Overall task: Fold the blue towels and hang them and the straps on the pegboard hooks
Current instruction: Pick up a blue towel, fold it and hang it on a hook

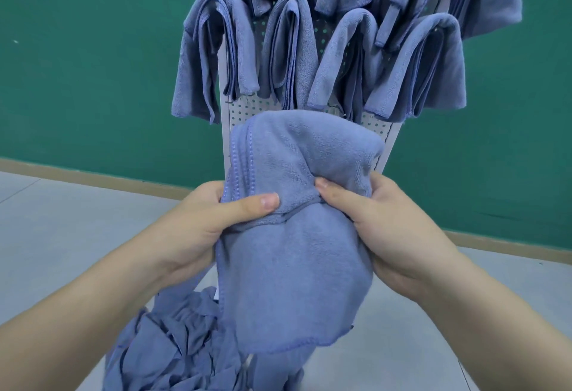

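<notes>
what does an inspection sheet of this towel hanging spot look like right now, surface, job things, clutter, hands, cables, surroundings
surface: grey tiled floor; no table seen
job's things: folded blue towel held up in front of the white pegboard; a row of four folded towels hangs on the board, with more towels partly in view above them; hooks hidden by the cloth; cannot tell straps from towels
clutter: heap of loose blue cloth on the floor at the foot of the board
hands: left hand grips the towel's left edge, thumb on top; right hand grips its right side
cables: nothing seen
surroundings: green wall with a tan baseboard
</notes>
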`<state>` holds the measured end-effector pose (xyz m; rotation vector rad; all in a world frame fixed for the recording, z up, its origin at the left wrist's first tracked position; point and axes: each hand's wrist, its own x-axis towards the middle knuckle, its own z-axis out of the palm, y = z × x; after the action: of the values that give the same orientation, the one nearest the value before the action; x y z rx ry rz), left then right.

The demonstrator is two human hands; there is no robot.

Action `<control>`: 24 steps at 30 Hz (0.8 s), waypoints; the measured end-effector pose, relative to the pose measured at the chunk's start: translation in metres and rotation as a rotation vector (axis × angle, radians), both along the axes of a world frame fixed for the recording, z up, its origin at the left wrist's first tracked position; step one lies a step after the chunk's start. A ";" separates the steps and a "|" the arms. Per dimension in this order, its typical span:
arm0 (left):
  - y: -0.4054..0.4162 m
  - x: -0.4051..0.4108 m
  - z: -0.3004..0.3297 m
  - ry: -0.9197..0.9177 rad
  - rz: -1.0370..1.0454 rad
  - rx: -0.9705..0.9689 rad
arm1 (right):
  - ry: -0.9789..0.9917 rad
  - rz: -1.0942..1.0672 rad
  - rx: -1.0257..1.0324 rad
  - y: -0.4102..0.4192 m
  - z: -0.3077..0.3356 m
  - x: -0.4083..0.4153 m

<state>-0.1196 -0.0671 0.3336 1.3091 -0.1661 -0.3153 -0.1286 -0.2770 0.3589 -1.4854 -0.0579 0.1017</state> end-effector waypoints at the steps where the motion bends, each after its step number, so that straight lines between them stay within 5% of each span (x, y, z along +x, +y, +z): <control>1: 0.001 0.001 0.000 -0.007 -0.015 0.033 | -0.014 0.001 -0.006 -0.002 0.001 0.000; 6: -0.004 0.001 0.000 -0.036 0.013 0.122 | 0.019 -0.002 0.052 -0.006 0.000 0.004; 16: -0.003 -0.001 0.006 0.022 0.048 -0.060 | 0.028 0.055 0.251 -0.010 0.006 0.004; 24: -0.006 -0.002 0.003 -0.146 0.090 0.056 | 0.083 0.055 0.114 -0.003 0.003 0.003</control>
<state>-0.1216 -0.0733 0.3369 1.3914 -0.2223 -0.1483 -0.1255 -0.2803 0.3621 -1.3643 -0.0362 0.2013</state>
